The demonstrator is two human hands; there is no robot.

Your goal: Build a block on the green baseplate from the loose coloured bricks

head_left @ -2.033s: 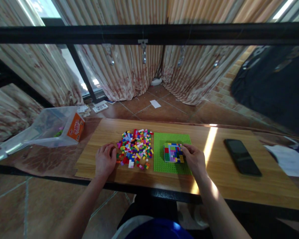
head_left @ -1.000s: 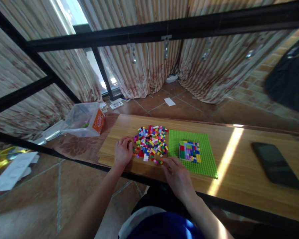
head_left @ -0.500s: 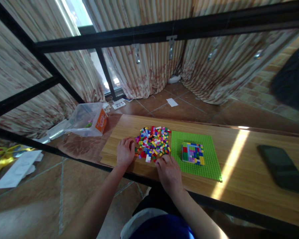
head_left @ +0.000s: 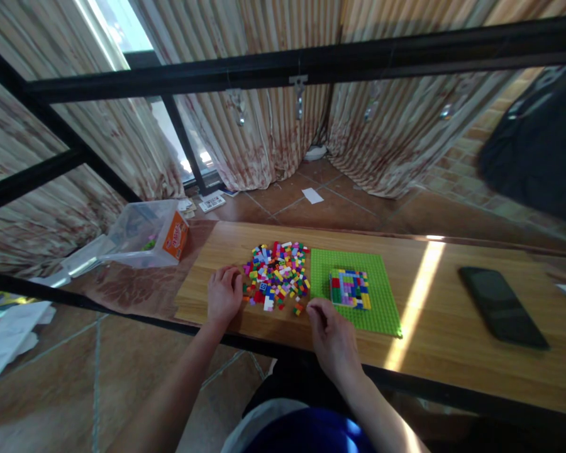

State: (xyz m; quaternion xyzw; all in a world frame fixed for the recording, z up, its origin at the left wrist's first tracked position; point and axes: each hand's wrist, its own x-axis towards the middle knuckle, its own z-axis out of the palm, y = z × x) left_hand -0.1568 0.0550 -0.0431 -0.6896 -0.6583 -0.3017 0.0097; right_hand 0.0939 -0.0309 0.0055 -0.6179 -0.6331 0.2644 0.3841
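A loose heap of small multicoloured toy bricks lies on the wooden table. My left hand rests at the heap's left edge, fingers curled in; whatever they may hold is hidden. My right hand is pinched closed above the lower left corner of a green studded baseplate. Anything between its fingertips is too small or covered to make out. On that baseplate stands a low, square, multicoloured brick build. A few bricks sit apart at the heap's near edge, left of my right hand.
A dark phone lies on the table's right part. Beyond the table's left end stands a clear plastic box with an orange label. A black metal rail crosses in front of the curtains. Sunlight stripes the table right of the baseplate.
My right hand has moved from the heap's near edge rightward to the baseplate's corner, fingers now pinched. My left hand stays beside the heap. The view has shifted slightly right.
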